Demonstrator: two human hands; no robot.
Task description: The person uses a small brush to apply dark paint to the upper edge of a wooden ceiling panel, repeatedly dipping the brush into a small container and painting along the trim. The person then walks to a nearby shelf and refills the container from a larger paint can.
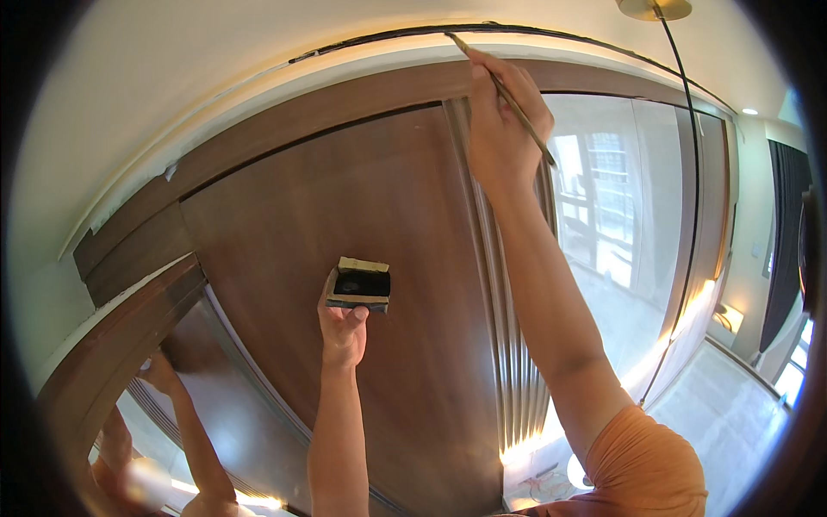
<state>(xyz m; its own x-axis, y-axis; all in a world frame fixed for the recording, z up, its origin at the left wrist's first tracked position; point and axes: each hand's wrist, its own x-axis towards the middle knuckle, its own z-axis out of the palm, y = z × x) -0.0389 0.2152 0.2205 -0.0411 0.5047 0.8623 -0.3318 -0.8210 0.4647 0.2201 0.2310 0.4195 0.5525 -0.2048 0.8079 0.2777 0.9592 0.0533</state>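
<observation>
My right hand [510,121] is raised high and closed around a thin paintbrush [523,118]. The brush's dark tip touches or nearly touches a black painted strip [379,38] that runs along the ceiling edge above the wardrobe. Lower down, my left hand [345,332] grips a small open box [360,299] from below, thumb on its near side. Black paint or a similar dark substance [362,282] covers the inside of the box, which has tan flaps. A tall brown wardrobe panel [345,189] stands behind both hands.
A black cord [693,172] hangs from a gold ceiling mount [655,9] at the right. Beyond the ribbed trim [508,345] is a glossy reflecting panel [603,189]. A mirror [250,388] at lower left reflects arms. Dark curtains [786,233] hang far right.
</observation>
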